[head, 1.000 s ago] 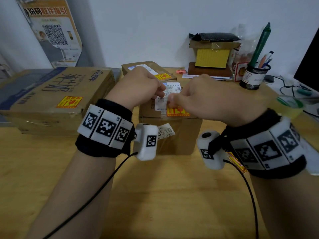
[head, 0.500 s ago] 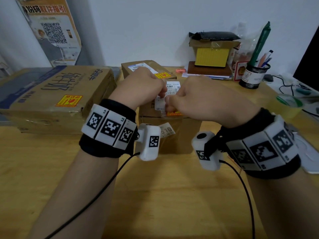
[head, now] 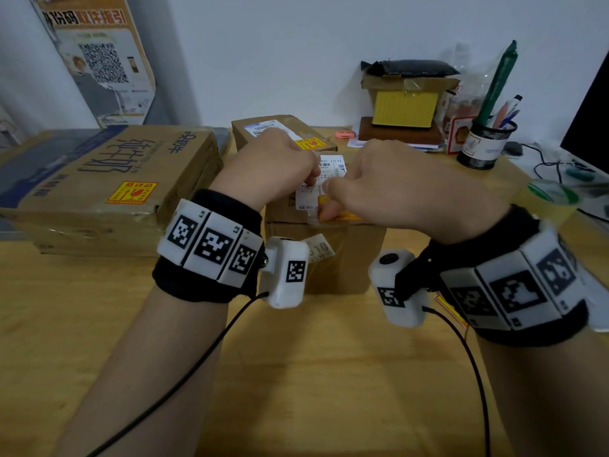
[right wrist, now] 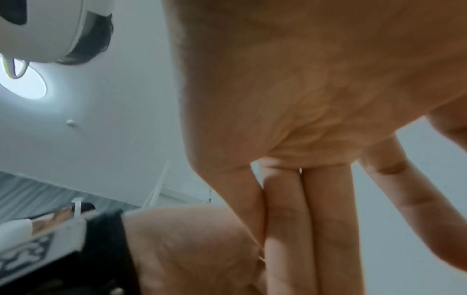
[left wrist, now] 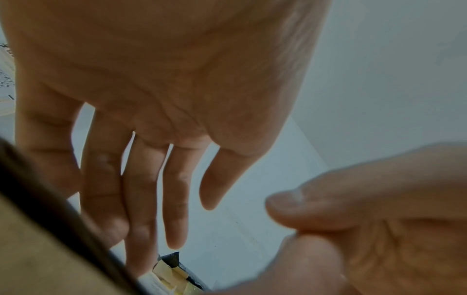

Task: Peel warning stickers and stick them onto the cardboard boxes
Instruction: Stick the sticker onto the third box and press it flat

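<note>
A small cardboard box stands mid-table with a white shipping label and an orange warning sticker on its top. Both hands hover over it, backs up. My left hand has its fingertips at the label; in the left wrist view its fingers are straight. The thumb of my right hand rests on the sticker's left end; in the right wrist view its fingers are straight and close together. Whether anything thin lies between the fingertips is hidden.
A large box on the left and a smaller box behind each carry an orange sticker. A sticker sheet peeks from under my right wrist. A tape roll, pen holder and monitor crowd the right.
My right thumb has come down over the left end of the orange sticker, which lay fully in view a second ago. Both hands stay over the middle box.
</note>
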A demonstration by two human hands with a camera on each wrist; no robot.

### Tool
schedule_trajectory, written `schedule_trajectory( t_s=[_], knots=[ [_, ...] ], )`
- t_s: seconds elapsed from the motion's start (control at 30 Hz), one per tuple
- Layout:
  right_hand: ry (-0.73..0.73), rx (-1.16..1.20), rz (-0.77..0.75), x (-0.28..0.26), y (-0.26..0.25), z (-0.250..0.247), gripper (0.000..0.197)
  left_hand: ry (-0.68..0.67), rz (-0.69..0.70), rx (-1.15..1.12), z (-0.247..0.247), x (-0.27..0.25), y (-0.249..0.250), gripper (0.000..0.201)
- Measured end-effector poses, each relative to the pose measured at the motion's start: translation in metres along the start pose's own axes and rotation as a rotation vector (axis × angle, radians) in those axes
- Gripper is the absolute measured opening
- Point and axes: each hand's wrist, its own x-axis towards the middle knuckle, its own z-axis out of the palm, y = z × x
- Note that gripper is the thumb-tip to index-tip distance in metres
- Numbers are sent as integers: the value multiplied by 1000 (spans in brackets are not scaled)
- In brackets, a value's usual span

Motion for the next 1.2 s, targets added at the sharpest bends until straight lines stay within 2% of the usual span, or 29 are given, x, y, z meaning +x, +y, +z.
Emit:
schedule_trajectory(
  t_s=[0.1,0.27,0.4,0.57,0.67,0.77,1.2],
  knots=[
    [61,-22,-3,3,4,5,39,2,-2,49,1,0,2,27],
    [-19,39,-30,-1,7,-5,34,18,0,103,2,0,4,29],
    [26,15,14,4,14,0,41,-36,9,58,7,1,6,27],
    [20,-25,-13,-1,11,-3,36,-44,18,41,8,0,7,27],
    [29,-26,31,0,16,-3,32,-38,24,78,10,-2,8,30],
    [36,-84,48,0,15,-2,46,-36,30,107,11,-3,9,32],
    [53,-126,24,-9,15,-9,49,-20,28,135,12,-2,8,30]
  ],
)
